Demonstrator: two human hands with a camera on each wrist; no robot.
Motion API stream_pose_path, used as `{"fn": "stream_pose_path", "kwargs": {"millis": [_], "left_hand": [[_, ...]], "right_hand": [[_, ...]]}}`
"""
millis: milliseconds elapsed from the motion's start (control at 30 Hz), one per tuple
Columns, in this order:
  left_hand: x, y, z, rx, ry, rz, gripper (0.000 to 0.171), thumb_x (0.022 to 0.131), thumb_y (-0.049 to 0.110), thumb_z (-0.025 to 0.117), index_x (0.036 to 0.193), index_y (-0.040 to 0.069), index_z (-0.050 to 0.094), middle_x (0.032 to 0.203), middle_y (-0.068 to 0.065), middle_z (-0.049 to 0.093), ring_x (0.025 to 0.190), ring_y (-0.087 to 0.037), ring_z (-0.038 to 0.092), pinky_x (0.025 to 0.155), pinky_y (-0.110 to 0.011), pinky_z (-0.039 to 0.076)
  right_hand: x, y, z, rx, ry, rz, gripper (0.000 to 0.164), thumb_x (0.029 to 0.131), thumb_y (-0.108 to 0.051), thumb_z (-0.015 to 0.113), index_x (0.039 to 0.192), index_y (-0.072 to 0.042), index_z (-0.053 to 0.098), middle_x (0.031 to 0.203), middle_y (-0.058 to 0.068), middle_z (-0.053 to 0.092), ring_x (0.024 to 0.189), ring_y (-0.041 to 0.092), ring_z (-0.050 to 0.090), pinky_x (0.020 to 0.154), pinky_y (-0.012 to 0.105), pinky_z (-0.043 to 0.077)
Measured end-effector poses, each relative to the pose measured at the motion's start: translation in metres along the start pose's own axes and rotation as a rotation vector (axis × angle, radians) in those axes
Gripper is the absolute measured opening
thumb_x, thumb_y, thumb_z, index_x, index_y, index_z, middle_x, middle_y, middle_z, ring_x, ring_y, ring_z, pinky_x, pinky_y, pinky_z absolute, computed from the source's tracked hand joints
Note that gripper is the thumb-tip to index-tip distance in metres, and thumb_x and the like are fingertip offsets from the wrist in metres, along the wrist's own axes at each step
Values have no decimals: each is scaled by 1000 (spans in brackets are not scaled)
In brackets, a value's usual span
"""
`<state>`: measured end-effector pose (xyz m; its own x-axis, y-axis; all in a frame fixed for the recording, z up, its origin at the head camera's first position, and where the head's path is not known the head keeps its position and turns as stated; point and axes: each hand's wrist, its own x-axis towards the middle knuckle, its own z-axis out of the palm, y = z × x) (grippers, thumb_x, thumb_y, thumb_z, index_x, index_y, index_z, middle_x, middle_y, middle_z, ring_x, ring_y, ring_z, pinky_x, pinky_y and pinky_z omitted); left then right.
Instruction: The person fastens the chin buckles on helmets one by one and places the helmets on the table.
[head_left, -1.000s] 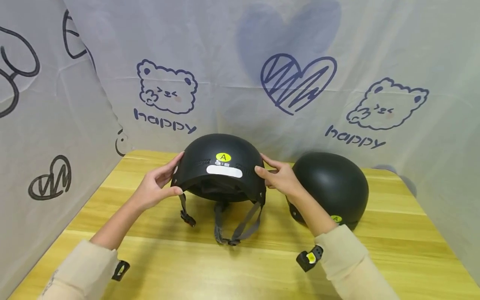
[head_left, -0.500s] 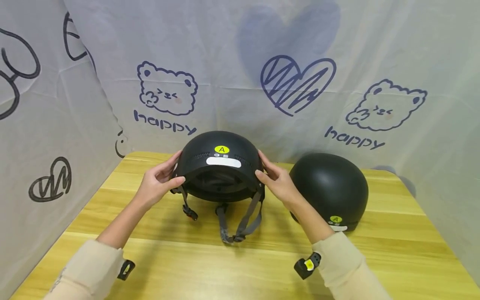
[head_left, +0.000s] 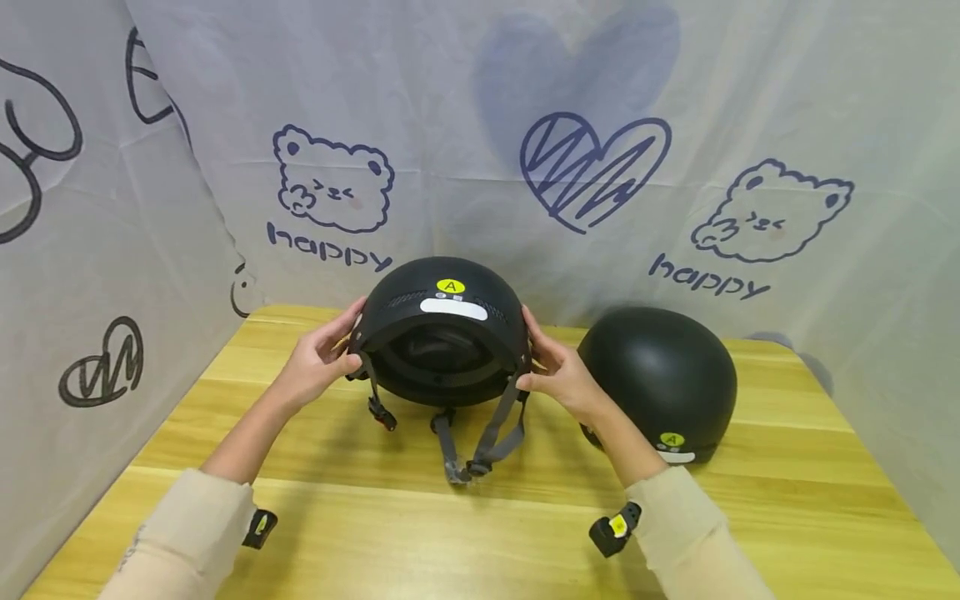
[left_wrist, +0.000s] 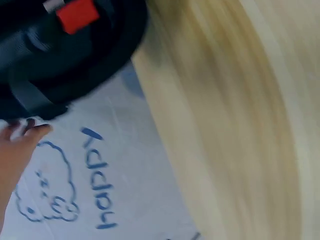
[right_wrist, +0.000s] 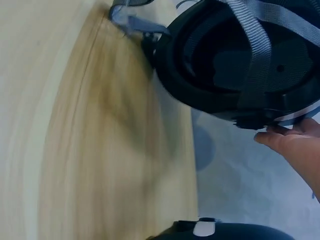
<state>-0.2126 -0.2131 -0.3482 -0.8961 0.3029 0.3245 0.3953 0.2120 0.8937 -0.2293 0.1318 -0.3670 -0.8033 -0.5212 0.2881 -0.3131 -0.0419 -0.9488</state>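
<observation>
Over the table (head_left: 427,542), both hands (head_left: 317,367) (head_left: 564,377), part-curled, grip a black helmet (head_left: 441,332) by its sides

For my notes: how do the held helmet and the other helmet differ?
The left hand and right hand grip the held helmet; the other helmet sits on the table. The held helmet shows its inside and straps; the other helmet, its domed shell, no straps visible. Both are black with yellow A stickers.

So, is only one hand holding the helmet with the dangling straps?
No: in the head view, the left hand and the right hand grip the helmet at opposite sides.
</observation>
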Motion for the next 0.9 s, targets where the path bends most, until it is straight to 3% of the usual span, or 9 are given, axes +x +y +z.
{"fn": "stream_pose_path", "kwargs": {"millis": [100, 233, 367, 500, 733, 900], "left_hand": [[1, -11, -3, -9, -44, 18, 72, 90, 28, 61, 147, 6, 23, 154, -16, 15, 141, -34, 14, 101, -6, 29], [3, -14, 1, -12, 19, -7, 61, 94, 17, 54, 145, 1, 24, 153, -17, 17, 139, -30, 21, 95, -4, 34], [5, -12, 5, -9, 105, -10, 53, 95, 15, 53, 141, -2, 33, 149, -19, 26, 132, -3, 37, 93, -4, 37], [5, -10, 10, -10, 139, 9, 49, 94, 12, 53, 138, -4, 37, 145, -22, 32, 113, 15, 46, 88, -7, 42], [0, -11, 11, -2, 149, -44, 49, 95, 13, 52, 138, -3, 38, 144, -22, 33, 107, 18, 48, 86, -6, 43], [-2, -13, 12, -8, 151, -9, 48, 93, 9, 54, 137, -4, 40, 142, -18, 38, 111, 15, 48, 88, -7, 43]], "right_hand": [[0, 2, 0, -7, 21, -2, 103, 70, -48, 72, 149, -19, 13, 156, 8, 9, 137, 38, 27, 105, 39, 36], [3, 0, 3, -15, 69, 8, 100, 70, -49, 71, 149, -20, 18, 156, 6, 14, 133, 39, 34, 93, 23, 45], [5, -4, 6, -9, 131, 35, 95, 69, -52, 67, 147, -18, 24, 154, 9, 21, 136, 33, 32, 104, 38, 39], [3, -7, 7, -13, 193, 86, 92, 69, -56, 64, 146, -18, 29, 151, 13, 28, 138, 28, 31, 106, 49, 34], [2, -18, 11, -35, 249, 217, 81, 76, -59, 60, 144, -23, 34, 148, 12, 35, 131, 32, 41, 94, 54, 45], [2, -20, 13, -46, 273, 309, 67, 85, -53, 55, 143, -25, 37, 146, 10, 40, 112, 31, 58, 85, 48, 52]]}}
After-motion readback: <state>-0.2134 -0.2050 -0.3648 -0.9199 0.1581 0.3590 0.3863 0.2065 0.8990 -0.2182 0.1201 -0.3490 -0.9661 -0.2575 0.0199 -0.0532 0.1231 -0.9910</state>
